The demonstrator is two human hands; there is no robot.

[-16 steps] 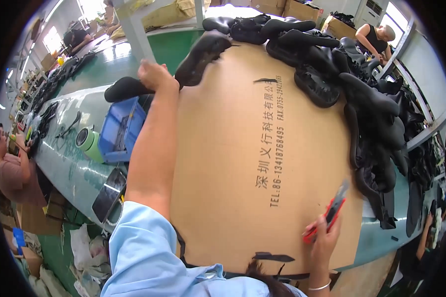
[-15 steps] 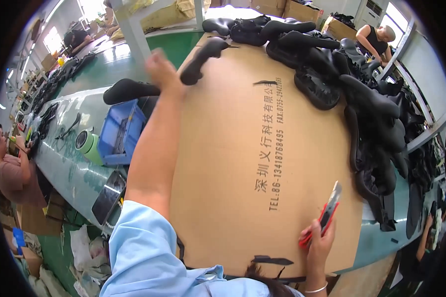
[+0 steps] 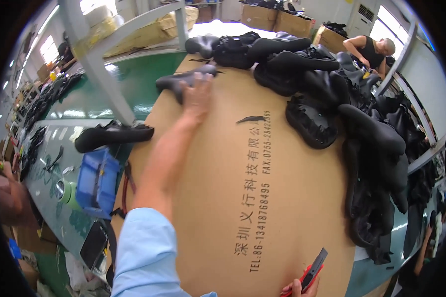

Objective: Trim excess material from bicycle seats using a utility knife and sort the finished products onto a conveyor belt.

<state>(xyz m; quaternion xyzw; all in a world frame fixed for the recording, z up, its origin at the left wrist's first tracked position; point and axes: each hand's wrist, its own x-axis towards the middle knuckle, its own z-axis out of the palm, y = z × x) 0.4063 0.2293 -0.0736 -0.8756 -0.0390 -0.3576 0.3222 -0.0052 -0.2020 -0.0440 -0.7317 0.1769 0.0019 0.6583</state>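
Note:
My left hand (image 3: 197, 99) reaches to the far left part of the brown cardboard (image 3: 203, 198). Its fingers are stretched out and apart over a black bicycle saddle (image 3: 173, 83), seemingly touching it; slight blur hides the exact contact. At the lower edge my right hand (image 3: 309, 291), partly cut off, is closed round a red and black utility knife (image 3: 312, 274). Its blade is out and points up and away. A thin dark scrap (image 3: 250, 119) lies on the cardboard between the hands. Left of my forearm rests another black saddle (image 3: 114, 137).
A heap of black saddles (image 3: 327, 84) runs along the far and right sides of the cardboard. At left stand a blue bin (image 3: 95, 183), a green cup (image 3: 68, 193) and a dark phone-like device (image 3: 94, 245). A grey metal post (image 3: 101, 64) rises nearby. A co-worker (image 3: 371, 52) sits far right.
My left hand has come onto the far saddle, which now lies more sideways. The view has shifted, so the cardboard and right hand appear lower. The right hand still holds the knife.

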